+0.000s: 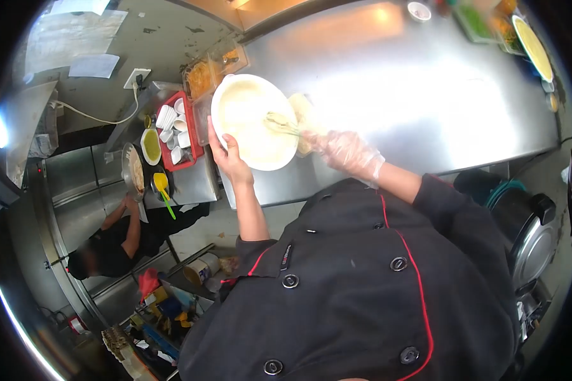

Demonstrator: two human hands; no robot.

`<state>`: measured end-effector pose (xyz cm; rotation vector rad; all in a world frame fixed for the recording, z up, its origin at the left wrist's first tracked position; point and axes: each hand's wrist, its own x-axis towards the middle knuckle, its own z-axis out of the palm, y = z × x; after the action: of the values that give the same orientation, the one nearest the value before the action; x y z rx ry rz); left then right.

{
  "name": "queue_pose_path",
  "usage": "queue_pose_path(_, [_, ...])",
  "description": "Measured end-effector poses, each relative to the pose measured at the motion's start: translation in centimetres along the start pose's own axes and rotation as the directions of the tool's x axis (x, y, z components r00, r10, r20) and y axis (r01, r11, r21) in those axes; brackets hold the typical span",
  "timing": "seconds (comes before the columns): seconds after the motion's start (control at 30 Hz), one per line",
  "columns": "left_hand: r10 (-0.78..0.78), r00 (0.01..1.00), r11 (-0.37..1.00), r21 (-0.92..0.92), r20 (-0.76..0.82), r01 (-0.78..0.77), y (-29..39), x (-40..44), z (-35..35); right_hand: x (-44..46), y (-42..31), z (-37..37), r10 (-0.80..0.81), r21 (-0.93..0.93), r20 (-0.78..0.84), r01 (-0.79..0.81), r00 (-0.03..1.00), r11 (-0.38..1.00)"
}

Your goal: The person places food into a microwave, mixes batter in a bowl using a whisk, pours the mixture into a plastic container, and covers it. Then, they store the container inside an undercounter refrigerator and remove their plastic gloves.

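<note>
A large white bowl [225, 101] with a pale, creamy content is tilted over the near left part of the steel table. My bare left hand [234, 164] grips its near left rim, thumb on the inner side. My right hand [346, 152], in a clear plastic glove, is closed round the handle of what looks like a whisk [281, 123]. The whisk's coated head is in the bowl, at the right side. Just behind the bowl's right edge lies a pale thing [306, 114], washed out by glare and partly covered.
A red basket [198, 143] of small white cups stands left of the bowl, beside tubs of orange shreds [200, 77]. Further left are a yellow ladle [161, 183] and a co-worker [117, 244] holding a round pan [133, 171]. Steel table [426, 127] extends right, towards food containers [473, 22].
</note>
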<state>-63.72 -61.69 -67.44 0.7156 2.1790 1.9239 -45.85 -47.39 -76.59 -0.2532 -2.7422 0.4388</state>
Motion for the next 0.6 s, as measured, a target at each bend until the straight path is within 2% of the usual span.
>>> queue_pose_path(0.03, [0.003,1.0,1.0,0.023,0.003,-0.003,0.1,-0.2,0.0,1.0,-1.1,-4.2,0.023,0.301,-0.004,-0.02,1.0,0.953])
queue_pose_path(0.13, [0.014,1.0,0.999,0.041,0.014,-0.014,-0.2,-0.3,0.0,1.8,-3.8,-5.3,-0.075,0.454,-0.038,0.084,0.996,0.887])
queue_pose_path(0.17, [0.016,1.0,0.999,0.05,0.009,-0.016,-0.2,-0.3,0.3,2.2,-3.7,-6.4,-0.089,0.431,0.162,0.011,0.983,0.902])
queue_pose_path(0.27, [0.037,0.999,0.995,0.091,-0.007,-0.036,0.1,-0.7,0.3,1.0,-1.5,-0.3,-0.1,0.008,0.03,0.1,0.995,0.995])
queue_pose_path(0.3, [0.051,0.999,0.993,0.109,-0.005,-0.05,-0.1,-0.7,0.1,1.5,-1.1,-1.7,-0.018,0.298,0.028,0.009,0.999,0.955])
queue_pose_path(0.43, [0.087,0.996,0.981,0.172,0.006,-0.086,0.1,-0.6,0.2,1.6,-3.1,-4.5,-0.111,0.245,-0.056,0.121,0.992,0.962])
queue_pose_path(0.5, [0.04,0.999,0.991,0.125,0.003,-0.04,0.4,-0.7,0.8,1.9,-3.5,-3.6,-0.118,0.266,-0.075,0.134,0.99,0.955])
queue_pose_path(0.53, [0.017,1.0,0.994,0.104,0.001,-0.017,0.6,-0.8,0.8,1.8,-3.1,-3.2,-0.123,0.068,-0.068,0.128,0.99,0.989])
queue_pose_path(0.6, [0.037,0.999,0.99,0.136,0.008,-0.038,0.4,-0.8,0.7,1.9,-1.7,-2.6,-0.13,-0.326,-0.051,0.106,0.99,0.939])
